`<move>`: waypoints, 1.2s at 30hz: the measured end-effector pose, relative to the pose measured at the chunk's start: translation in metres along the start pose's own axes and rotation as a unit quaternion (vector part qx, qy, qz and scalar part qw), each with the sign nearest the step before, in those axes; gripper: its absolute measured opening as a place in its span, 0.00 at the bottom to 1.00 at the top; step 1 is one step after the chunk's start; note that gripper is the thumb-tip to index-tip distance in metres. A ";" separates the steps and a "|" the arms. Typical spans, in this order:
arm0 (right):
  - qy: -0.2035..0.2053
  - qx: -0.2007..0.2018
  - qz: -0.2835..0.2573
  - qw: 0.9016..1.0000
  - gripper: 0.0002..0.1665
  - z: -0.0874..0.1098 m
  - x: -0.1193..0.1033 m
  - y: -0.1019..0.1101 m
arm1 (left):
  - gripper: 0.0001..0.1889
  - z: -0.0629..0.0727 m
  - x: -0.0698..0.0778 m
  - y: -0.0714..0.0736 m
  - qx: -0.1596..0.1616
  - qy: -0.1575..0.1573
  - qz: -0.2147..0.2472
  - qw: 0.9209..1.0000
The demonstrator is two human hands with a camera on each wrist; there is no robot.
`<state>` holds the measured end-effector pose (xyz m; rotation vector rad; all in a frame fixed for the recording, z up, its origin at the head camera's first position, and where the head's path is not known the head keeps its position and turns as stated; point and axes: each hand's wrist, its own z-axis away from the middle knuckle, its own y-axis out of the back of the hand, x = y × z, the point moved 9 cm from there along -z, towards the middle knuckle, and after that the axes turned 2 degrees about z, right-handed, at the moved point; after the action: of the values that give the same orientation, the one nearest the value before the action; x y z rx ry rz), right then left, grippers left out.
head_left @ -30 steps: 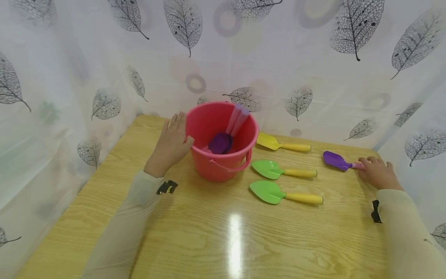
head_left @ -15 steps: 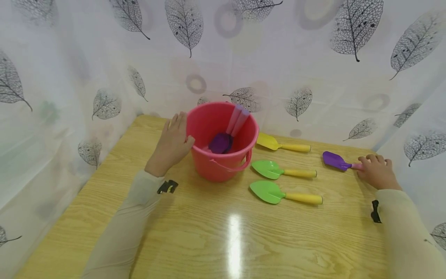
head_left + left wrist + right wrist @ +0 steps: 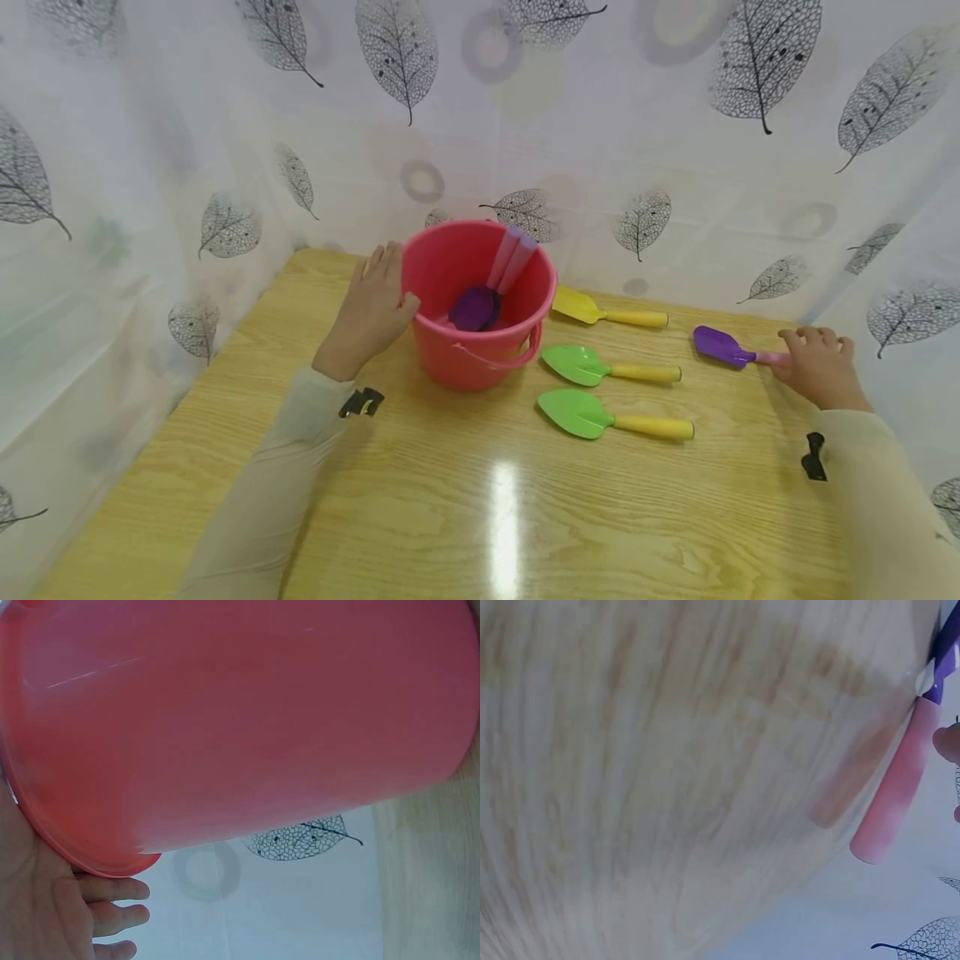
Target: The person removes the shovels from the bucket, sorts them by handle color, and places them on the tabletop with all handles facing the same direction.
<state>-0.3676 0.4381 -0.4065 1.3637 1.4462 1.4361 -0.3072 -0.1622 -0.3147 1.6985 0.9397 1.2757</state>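
Note:
A pink-red bucket stands at the back of the table, tilted-looking handle down its front. My left hand rests against its left rim, fingers straight; the left wrist view shows the palm at the bucket rim. Inside the bucket lean purple toy shovels with pale pink handles. Far right, another purple shovel lies on the table. My right hand hovers beside the end of its pink handle, fingers loosely bent. A fingertip shows apart from the handle in the right wrist view.
Right of the bucket lie a yellow shovel and two green trowels, one farther back and one nearer, all with yellow handles. A leaf-print curtain borders the wooden table at the back and sides.
My right hand has let go of the purple shovel's handle and shifted slightly right, uncovering more of it. The left hand and bucket stay put.

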 end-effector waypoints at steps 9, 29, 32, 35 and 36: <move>-0.022 0.018 -0.028 0.999 0.37 0.001 -0.001 0.022 | 0.37 -0.001 0.000 -0.001 -0.001 0.003 0.004 1.000; -0.041 0.063 -0.028 0.997 0.34 -0.006 -0.036 0.083 | 0.37 -0.001 0.000 0.000 0.005 0.001 0.005 1.000; -0.042 0.050 -0.029 0.997 0.34 -0.009 -0.044 0.091 | 0.37 -0.001 0.000 0.000 0.008 0.001 0.008 1.000; -0.037 0.045 -0.028 0.998 0.34 -0.011 -0.054 0.099 | 0.37 -0.001 0.000 0.001 0.008 0.000 0.009 1.000; -0.036 0.044 -0.028 0.998 0.34 -0.012 -0.057 0.103 | 0.37 0.000 0.001 0.001 0.008 0.000 0.009 1.000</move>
<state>-0.3447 0.3646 -0.3169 1.4020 1.5046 1.2883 -0.3075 -0.1619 -0.3139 1.7244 0.9384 1.2826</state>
